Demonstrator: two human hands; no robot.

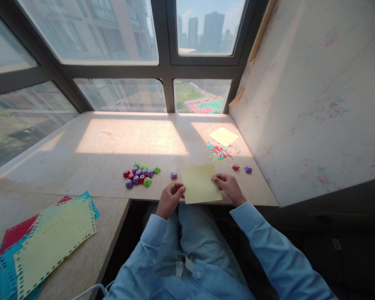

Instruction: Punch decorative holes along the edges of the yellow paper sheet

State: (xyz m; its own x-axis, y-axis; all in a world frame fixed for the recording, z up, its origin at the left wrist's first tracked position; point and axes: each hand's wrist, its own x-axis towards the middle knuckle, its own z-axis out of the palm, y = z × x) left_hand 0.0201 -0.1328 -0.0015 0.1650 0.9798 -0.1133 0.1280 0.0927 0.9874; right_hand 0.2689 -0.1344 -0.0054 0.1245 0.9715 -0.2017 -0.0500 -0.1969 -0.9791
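A plain square of yellow paper (201, 185) is held up at the ledge's front edge, over my lap. My left hand (170, 198) pinches its left edge between thumb and fingers. On the opposite edge, my right hand (230, 187) grips the same sheet, also closed. Just left of the paper sits a small purple hole punch (174, 175) with an eye-like top. Beyond my right hand lie a red punch (236, 167) and another purple punch (248, 169). Behind the sheet is a scatter of red, blue and yellow paper bits (220, 152).
A second yellow sheet (224, 136) lies near the window. Several red, purple and green punches (140, 173) cluster on the ledge (106, 175). At lower left, yellow, blue and red sheets with hole-punched edges (58, 233) overlap on a side surface. A papered wall (315, 104) bounds the right.
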